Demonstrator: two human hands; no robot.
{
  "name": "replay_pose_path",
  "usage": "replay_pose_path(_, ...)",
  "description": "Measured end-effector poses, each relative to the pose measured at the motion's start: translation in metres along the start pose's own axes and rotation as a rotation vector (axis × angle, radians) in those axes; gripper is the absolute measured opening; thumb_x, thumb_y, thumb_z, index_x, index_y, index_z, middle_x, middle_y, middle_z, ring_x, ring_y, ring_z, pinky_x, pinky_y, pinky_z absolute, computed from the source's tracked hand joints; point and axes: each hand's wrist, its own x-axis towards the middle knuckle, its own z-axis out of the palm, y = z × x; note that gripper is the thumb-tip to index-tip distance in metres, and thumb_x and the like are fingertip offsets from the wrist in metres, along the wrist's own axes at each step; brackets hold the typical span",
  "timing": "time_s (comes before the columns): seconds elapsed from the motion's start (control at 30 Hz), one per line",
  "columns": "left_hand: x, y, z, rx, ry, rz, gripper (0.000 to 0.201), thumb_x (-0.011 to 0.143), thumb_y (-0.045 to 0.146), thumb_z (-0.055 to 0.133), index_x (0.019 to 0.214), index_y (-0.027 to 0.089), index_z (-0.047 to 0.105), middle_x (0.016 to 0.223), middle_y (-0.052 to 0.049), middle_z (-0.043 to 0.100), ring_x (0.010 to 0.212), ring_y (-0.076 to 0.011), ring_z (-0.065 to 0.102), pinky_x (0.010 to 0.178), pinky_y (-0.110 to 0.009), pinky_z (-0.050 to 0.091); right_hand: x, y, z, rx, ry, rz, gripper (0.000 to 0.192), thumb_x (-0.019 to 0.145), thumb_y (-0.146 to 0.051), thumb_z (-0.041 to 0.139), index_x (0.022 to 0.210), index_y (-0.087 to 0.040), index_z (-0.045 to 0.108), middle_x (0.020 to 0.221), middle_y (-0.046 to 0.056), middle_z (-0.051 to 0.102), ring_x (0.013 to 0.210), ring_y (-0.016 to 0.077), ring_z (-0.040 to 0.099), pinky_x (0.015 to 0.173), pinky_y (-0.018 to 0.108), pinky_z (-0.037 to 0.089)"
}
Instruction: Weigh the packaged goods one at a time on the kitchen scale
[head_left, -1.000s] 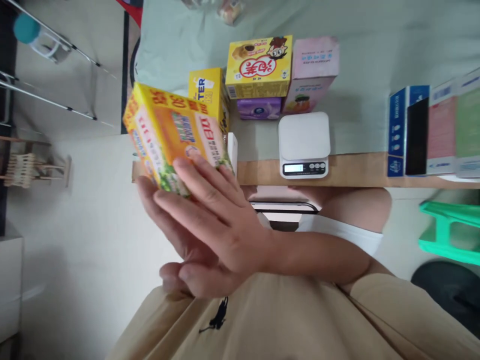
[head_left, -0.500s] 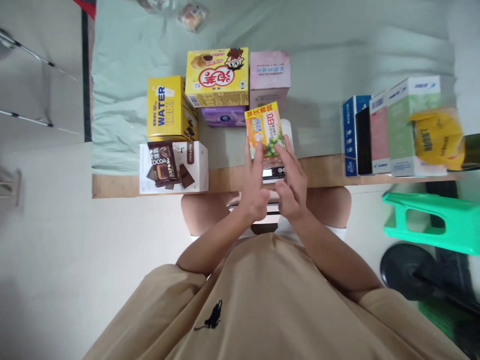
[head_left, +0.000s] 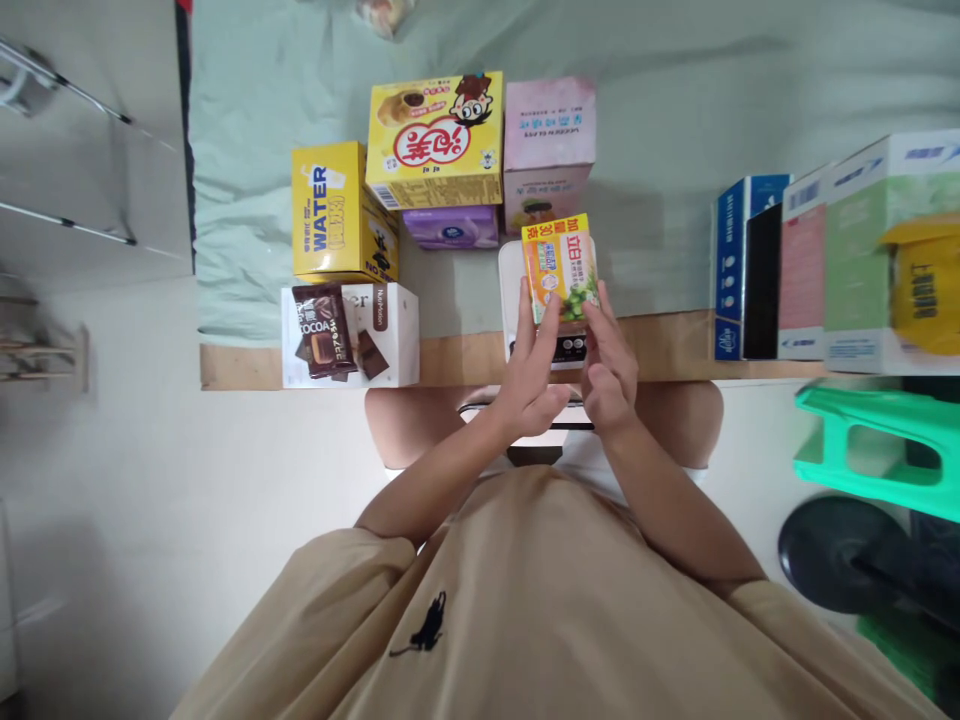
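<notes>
A small yellow-orange box with green fruit printed on it (head_left: 561,265) is between my two hands, over a white kitchen scale (head_left: 510,270) at the table's front edge. My left hand (head_left: 531,375) grips its left side and near face with the fingertips. From the opposite side, the fingers of my right hand (head_left: 611,365) press on its right edge. The scale's dark display panel (head_left: 570,347) shows between my hands. Whether the box rests on the scale or hovers just above it, I cannot tell.
To the left stand a yellow WATER box (head_left: 326,215) and a white box (head_left: 401,330) with a brown cocoa packet (head_left: 324,330) on top. Behind are a yellow snack box (head_left: 435,140), purple pack (head_left: 450,227) and pink box (head_left: 550,125). Several boxes, including a blue one (head_left: 731,265), stand right.
Both hands have shifted the yellow-orange box to the right across the scale, uncovering the scale's left side. The box is also turned slightly. The whole view has shifted a little.
</notes>
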Motion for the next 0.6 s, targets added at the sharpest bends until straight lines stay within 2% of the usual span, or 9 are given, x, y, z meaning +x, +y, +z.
replay_pose_path(0.1, 0.0, -0.004, 0.002, 0.018, 0.008, 0.014, 0.092, 0.094, 0.084, 0.01, 0.17, 0.037, -0.008, 0.179, 0.002, -0.027, 0.171, -0.0333, -0.006, 0.14, -0.055, 0.017, 0.0, 0.007, -0.001, 0.011, 0.009, 0.001, 0.072, 0.094, -0.071, 0.047, 0.15, -0.027, 0.059, 0.162, 0.009, 0.053, 0.162, 0.0316, 0.038, 0.131, 0.056, 0.04)
replay_pose_path(0.3, -0.002, -0.014, 0.002, 0.011, 0.03, 0.036, 0.088, 0.096, 0.081, 0.014, 0.171, 0.038, 0.001, 0.181, 0.002, -0.021, 0.17, -0.0378, -0.001, 0.139, -0.058, 0.02, -0.002, 0.017, 0.004, -0.029, 0.003, -0.008, 0.07, 0.095, -0.068, 0.046, 0.151, -0.027, 0.057, 0.164, 0.008, 0.051, 0.16, 0.03, 0.041, 0.132, 0.053, 0.04)
replay_pose_path(0.43, -0.002, -0.017, 0.003, 0.023, 0.052, 0.049, 0.086, 0.098, 0.079, 0.016, 0.171, 0.036, 0.004, 0.18, 0.006, -0.021, 0.171, -0.0321, -0.003, 0.14, -0.052, 0.021, -0.004, 0.023, 0.007, -0.043, -0.005, -0.079, 0.065, 0.099, -0.057, 0.046, 0.156, -0.028, 0.049, 0.17, 0.008, 0.042, 0.162, 0.029, 0.038, 0.133, 0.054, 0.038)
replay_pose_path(0.5, -0.002, -0.018, 0.004, 0.026, 0.061, 0.065, 0.084, 0.099, 0.078, 0.017, 0.171, 0.036, 0.004, 0.181, 0.007, -0.019, 0.171, -0.0304, -0.004, 0.14, -0.051, 0.021, -0.004, 0.028, 0.007, -0.052, -0.003, -0.138, 0.064, 0.099, -0.054, 0.047, 0.158, -0.031, 0.045, 0.172, 0.006, 0.039, 0.162, 0.0289, 0.038, 0.132, 0.053, 0.04)
replay_pose_path(0.6, -0.001, -0.02, 0.005, 0.024, 0.06, 0.071, 0.081, 0.1, 0.076, 0.018, 0.17, 0.038, 0.008, 0.181, 0.007, -0.017, 0.171, -0.0332, -0.001, 0.139, -0.054, 0.022, -0.003, 0.035, 0.007, -0.071, -0.021, -0.209, 0.065, 0.097, -0.053, 0.049, 0.16, -0.039, 0.041, 0.177, -0.003, 0.03, 0.163, 0.029, 0.036, 0.131, 0.049, 0.042)
